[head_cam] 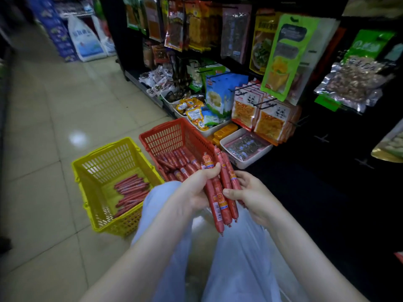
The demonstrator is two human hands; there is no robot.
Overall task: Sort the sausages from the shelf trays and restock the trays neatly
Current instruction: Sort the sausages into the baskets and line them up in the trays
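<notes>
Forearms bare, I reach both forward over my knees in their pale blue trousers (161,203), and they meet in the middle. My left hand (196,190) curls round a bundle of sausages (220,192) from the left, thumb laid across the top of it. My right hand (250,192) closes on the same bundle from the other side, thumb pressed on the front, fingers wrapped behind. These sausages are long, smooth cylinders in glossy red film with orange-and-yellow labels and pinched ends, and they fan out slightly, pointing up and away from me.

Just beyond my hands a red basket (165,136) of slotted plastic stands on the floor with short sausages (178,164) of the same kind piled inside. Beside it on the left is a yellow basket (104,158), also slotted, holding thin sausages (130,192) laid roughly side by side.

To the right of the red basket a white tray (246,164) sits on the lowest shelf with a dark clear-fronted packet in it. Farther off, shiny packets (270,120) hang on black hooks, and the glossy beige floor tiles (54,105) run away down the aisle.
</notes>
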